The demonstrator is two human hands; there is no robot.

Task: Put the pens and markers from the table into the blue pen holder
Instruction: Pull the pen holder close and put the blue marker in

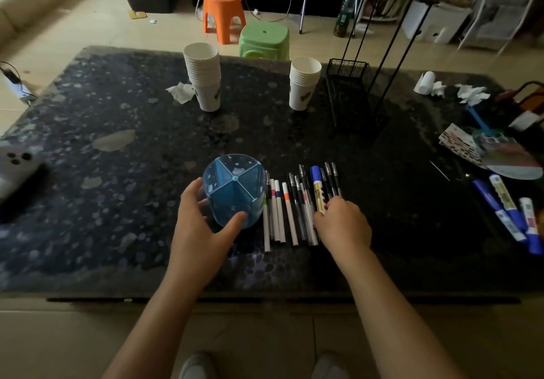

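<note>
left hand (203, 225) cupped around blue pen holder (234, 190) | right hand (343, 225) fingers curled onto pens and markers (297, 210), grip unclear | holder upright on dark worktop (117, 172), pens just beside

- The marker (318, 190) just beyond the right hand (343, 225) has a yellow label with dark print, too small to read.
- The markers (510, 210) far to the right of that hand carry white labels, also unreadable.
</note>
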